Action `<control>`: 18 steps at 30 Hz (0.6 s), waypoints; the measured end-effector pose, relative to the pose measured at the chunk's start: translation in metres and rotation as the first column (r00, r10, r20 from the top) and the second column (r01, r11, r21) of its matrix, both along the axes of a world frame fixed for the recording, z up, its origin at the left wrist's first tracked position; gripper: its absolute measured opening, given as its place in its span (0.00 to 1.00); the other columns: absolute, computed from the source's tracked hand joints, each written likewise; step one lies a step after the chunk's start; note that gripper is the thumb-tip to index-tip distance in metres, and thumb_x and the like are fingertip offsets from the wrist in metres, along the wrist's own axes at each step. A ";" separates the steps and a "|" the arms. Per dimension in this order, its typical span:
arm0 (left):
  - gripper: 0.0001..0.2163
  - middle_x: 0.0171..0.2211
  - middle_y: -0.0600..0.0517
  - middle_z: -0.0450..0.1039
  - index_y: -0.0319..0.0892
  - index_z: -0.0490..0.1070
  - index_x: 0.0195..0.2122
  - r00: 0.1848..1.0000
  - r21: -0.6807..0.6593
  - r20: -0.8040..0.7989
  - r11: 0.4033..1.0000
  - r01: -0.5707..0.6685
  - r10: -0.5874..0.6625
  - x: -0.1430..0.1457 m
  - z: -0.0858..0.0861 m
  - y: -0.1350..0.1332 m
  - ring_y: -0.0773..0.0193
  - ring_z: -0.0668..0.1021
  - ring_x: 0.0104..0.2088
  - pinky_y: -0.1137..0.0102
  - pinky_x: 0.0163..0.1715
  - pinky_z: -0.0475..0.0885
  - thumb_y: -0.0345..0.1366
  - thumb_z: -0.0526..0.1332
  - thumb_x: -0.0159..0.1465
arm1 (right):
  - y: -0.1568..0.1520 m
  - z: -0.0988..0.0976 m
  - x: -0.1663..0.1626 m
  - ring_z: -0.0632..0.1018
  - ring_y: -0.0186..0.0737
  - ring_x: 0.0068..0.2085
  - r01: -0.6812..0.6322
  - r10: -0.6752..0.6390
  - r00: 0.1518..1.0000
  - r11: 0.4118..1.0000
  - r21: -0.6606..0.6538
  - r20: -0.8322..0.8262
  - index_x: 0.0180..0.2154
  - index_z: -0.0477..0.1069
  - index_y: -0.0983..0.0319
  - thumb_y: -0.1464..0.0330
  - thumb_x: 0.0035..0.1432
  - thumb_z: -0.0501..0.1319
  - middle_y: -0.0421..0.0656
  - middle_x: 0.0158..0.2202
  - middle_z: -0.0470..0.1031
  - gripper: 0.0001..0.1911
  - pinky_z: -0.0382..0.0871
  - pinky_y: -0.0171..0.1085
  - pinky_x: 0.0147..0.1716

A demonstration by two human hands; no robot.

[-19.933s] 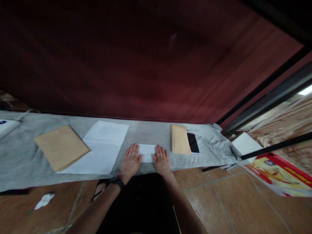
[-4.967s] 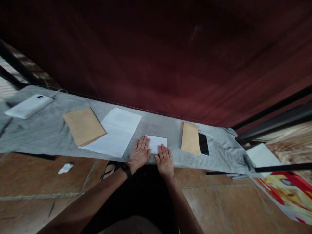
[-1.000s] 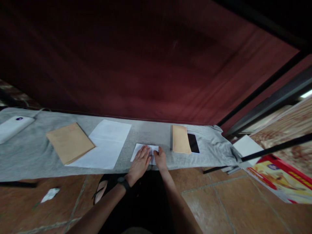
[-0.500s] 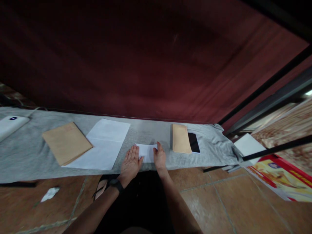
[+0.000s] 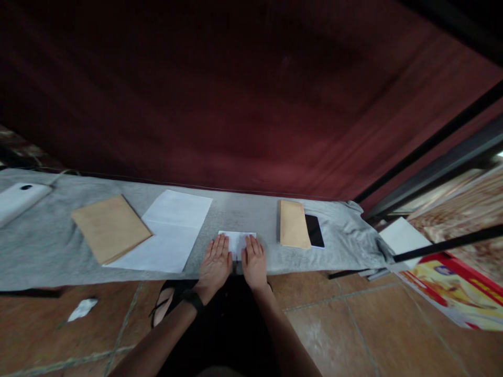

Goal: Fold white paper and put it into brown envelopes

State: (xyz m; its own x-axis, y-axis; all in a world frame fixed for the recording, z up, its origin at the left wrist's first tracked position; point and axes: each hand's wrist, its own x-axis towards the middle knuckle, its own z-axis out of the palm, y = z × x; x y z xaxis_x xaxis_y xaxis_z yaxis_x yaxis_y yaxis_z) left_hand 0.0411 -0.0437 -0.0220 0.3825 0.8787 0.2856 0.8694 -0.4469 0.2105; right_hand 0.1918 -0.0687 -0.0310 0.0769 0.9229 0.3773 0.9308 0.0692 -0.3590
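Note:
A small folded white paper lies on the grey cloth near the front edge, partly covered by both hands. My left hand rests flat on its left side, fingers stretched out and pointing away from me. Flat on the right side of the paper is my right hand, its fingers also extended. To the left, larger white sheets with a crease lie partly under a stack of brown envelopes. More brown envelopes lie to the right, beside a dark-screened phone.
The grey cloth covers a narrow table against a dark red curtain. A white device with a cable sits at the far left. At the right, a red and yellow box stands below a black bar. Crumpled tissue lies on the tiled floor.
My right hand has gone from holding the paper's right edge, thumb on top, to lying flat on it. My left hand stays flat on the left side.

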 end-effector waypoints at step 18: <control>0.27 0.69 0.39 0.54 0.31 0.56 0.67 0.998 -0.042 -0.042 0.998 0.046 -0.048 -0.001 -0.003 0.006 0.53 0.55 0.70 0.55 0.68 0.50 0.39 0.46 0.70 | -0.015 -0.008 0.002 0.62 0.51 0.67 0.041 -0.030 0.992 0.996 -0.084 0.125 0.68 0.54 0.66 0.63 0.71 0.48 0.55 0.68 0.58 0.27 0.51 0.55 0.65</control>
State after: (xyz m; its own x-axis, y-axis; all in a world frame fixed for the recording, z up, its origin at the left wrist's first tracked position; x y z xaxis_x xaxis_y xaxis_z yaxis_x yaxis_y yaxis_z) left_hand 0.0398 -0.0379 -0.0253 0.4349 0.8701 0.2319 0.8563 -0.4793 0.1924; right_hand 0.1935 -0.0836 -0.0393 0.0680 0.9500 0.3047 0.9696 0.0090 -0.2443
